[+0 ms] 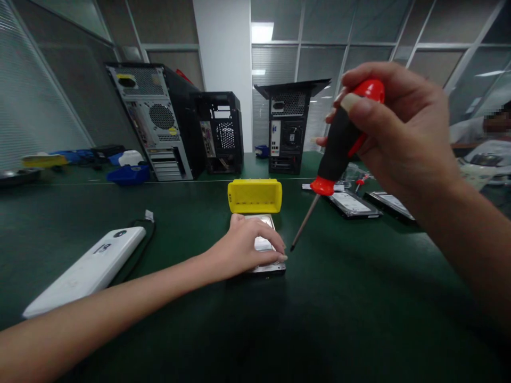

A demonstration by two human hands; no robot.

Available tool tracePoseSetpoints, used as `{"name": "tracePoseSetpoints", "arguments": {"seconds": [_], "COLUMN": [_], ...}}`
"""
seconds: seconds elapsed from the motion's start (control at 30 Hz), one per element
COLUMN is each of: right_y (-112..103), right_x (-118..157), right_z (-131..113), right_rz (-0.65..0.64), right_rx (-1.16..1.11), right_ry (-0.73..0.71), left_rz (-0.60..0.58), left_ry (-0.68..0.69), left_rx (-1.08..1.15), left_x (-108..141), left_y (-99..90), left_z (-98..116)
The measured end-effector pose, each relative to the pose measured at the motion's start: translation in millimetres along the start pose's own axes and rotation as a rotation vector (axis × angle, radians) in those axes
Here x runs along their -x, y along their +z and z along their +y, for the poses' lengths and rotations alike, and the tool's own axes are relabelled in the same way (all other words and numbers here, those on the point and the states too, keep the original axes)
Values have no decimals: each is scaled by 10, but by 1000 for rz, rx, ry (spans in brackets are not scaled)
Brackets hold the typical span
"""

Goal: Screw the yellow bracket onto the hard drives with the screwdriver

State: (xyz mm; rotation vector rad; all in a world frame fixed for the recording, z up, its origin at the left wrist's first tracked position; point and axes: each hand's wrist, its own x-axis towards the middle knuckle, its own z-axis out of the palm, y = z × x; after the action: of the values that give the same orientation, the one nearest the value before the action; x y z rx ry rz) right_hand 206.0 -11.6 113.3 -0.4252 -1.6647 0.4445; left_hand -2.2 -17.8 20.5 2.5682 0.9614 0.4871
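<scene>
Just under the left hand (247,242) (grip unclear), hard drive (262,244); right hand (411,122) around screwdriver (338,143).

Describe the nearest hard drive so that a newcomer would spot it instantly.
On the dark green table, find the yellow bin. The hard drive lies just in front of it. Unlike the drives farther right, this one has the left hand over it.
</scene>
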Motion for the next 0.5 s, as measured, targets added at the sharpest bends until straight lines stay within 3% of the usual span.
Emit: {"name": "tracePoseSetpoints", "arguments": {"seconds": [0.23,0.5], "right_y": [80,173], "right_x": [66,147], "right_z": [99,150], "right_rz": [-64,-151], "right_rx": [-33,34], "right_ry": [-85,-71], "left_rz": [-53,-25], "left_ry": [22,-19], "left_rx": [99,125], "left_x": [-59,-18], "left_y": [89,153], "left_z": [-74,-99]}}
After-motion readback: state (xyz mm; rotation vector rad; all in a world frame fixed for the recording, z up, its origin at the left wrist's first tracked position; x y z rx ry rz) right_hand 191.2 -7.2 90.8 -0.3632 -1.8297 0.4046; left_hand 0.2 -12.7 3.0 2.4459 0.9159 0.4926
